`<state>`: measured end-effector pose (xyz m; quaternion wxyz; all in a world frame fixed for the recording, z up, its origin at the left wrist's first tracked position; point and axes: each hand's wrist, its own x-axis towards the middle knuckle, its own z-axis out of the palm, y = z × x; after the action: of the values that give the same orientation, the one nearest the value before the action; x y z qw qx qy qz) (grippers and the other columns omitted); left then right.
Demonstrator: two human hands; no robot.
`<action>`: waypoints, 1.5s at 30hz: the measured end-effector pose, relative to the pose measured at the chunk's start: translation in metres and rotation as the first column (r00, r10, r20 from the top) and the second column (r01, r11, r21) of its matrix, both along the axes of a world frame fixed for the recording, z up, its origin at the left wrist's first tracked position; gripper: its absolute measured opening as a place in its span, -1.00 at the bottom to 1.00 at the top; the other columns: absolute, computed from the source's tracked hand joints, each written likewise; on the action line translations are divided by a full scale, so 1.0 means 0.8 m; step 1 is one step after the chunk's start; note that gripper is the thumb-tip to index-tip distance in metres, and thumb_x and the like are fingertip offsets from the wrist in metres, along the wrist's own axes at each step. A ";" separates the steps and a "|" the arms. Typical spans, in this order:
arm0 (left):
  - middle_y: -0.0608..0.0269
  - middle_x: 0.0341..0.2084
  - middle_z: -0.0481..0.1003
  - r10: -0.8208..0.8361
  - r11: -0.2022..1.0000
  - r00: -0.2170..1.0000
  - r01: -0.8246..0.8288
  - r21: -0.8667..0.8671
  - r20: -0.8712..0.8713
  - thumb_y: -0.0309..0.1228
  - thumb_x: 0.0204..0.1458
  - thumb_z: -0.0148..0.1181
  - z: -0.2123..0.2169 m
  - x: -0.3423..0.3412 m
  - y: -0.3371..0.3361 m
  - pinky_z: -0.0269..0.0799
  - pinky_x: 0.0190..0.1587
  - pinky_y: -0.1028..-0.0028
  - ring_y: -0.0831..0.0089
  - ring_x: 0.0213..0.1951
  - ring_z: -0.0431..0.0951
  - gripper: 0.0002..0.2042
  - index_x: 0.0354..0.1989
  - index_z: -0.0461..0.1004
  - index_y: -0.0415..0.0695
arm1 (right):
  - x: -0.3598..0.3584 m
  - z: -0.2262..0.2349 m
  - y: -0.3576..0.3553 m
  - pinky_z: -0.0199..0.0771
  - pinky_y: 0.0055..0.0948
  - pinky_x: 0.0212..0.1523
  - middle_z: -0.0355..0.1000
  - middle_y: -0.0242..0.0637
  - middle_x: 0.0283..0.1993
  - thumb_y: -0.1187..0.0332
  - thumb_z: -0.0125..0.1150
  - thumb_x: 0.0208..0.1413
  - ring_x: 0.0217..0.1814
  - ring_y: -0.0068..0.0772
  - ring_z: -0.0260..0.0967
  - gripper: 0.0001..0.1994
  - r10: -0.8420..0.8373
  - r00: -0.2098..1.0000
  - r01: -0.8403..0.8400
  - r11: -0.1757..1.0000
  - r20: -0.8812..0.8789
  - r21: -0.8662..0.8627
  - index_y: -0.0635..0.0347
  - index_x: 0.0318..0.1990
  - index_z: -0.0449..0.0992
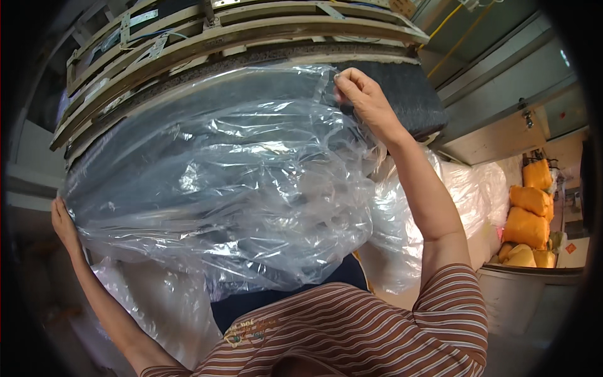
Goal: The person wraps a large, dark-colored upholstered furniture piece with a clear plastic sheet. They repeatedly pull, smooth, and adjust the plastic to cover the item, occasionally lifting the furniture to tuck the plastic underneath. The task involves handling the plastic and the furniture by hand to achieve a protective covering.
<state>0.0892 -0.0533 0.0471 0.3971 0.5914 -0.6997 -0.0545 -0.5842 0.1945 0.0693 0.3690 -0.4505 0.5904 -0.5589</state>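
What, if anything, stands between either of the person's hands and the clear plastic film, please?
Nothing visible does: the right hand pinches the clear plastic film near its far right corner, and the left hand meets its left edge, with no object showing between.

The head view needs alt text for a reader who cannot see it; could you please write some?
Crinkled clear plastic film stretches between a person's left hand, at its left edge, and right hand, which pinches it near its top right corner. A dark surface shows under and beside it, with wooden rails beyond and orange bundles at the right.
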 end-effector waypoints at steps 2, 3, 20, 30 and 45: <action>0.20 -0.38 0.41 0.050 0.997 0.995 -0.054 0.046 0.087 -0.23 0.24 -0.11 0.000 0.058 0.015 0.29 -0.13 0.47 0.40 -0.27 0.39 -0.68 -0.17 0.39 -0.30 | 0.033 0.005 0.013 0.28 -0.57 -0.14 0.40 -0.47 -0.35 0.15 0.15 0.16 -0.27 -0.66 0.27 -0.73 0.073 0.993 -0.076 0.997 -0.089 -0.033 0.21 -0.28 0.47; 0.16 -0.33 0.43 0.106 0.994 0.966 -0.099 -0.038 0.236 -0.25 0.22 -0.08 0.000 0.064 0.025 0.31 -0.12 0.44 0.35 -0.23 0.42 -0.70 -0.14 0.40 -0.28 | 0.043 0.006 0.020 0.28 -0.57 -0.14 0.41 -0.47 -0.35 0.14 0.16 0.15 -0.27 -0.67 0.27 -0.72 0.106 0.984 -0.113 0.993 -0.140 -0.041 0.20 -0.28 0.48; 0.28 -0.30 0.46 -0.854 0.483 0.504 0.860 0.162 -0.132 -0.50 -0.08 0.28 0.114 -0.470 0.326 0.40 -0.24 0.53 0.46 -0.26 0.47 -0.80 -0.24 0.52 -0.16 | 0.170 0.037 0.143 0.35 -0.61 -0.32 0.48 -0.33 -0.26 0.49 -0.10 0.16 -0.34 -0.61 0.41 -0.68 0.287 0.949 -0.291 0.957 0.130 0.012 0.29 0.05 0.43; 0.24 -0.32 0.52 -0.689 0.723 0.662 0.653 -0.224 -0.294 -0.69 -0.20 0.25 0.038 -0.411 0.365 0.46 -0.27 0.46 0.35 -0.25 0.54 -0.80 -0.38 0.53 -0.16 | 0.230 0.008 0.139 0.24 -0.37 0.22 0.05 -0.18 0.34 0.40 0.06 0.07 0.31 -0.32 0.13 -0.37 0.454 0.646 -0.499 0.860 0.614 -0.111 0.24 0.32 0.05; 0.00 -0.23 0.49 0.190 0.696 0.954 0.036 -0.717 0.232 -0.29 0.22 -0.11 0.185 0.030 0.361 0.38 -0.02 0.38 0.26 -0.16 0.49 -0.65 -0.07 0.42 -0.36 | 0.161 -0.047 0.130 0.30 -0.58 -0.43 0.37 -0.44 -0.39 0.29 0.12 0.17 -0.43 -0.57 0.29 -0.87 -0.028 0.371 0.123 0.992 0.928 -0.020 0.12 -0.24 0.43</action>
<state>0.1134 0.2357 0.1953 0.4906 0.4216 -0.6902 0.3243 -0.4551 0.2989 0.0315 0.5904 -0.0488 0.2785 -0.7560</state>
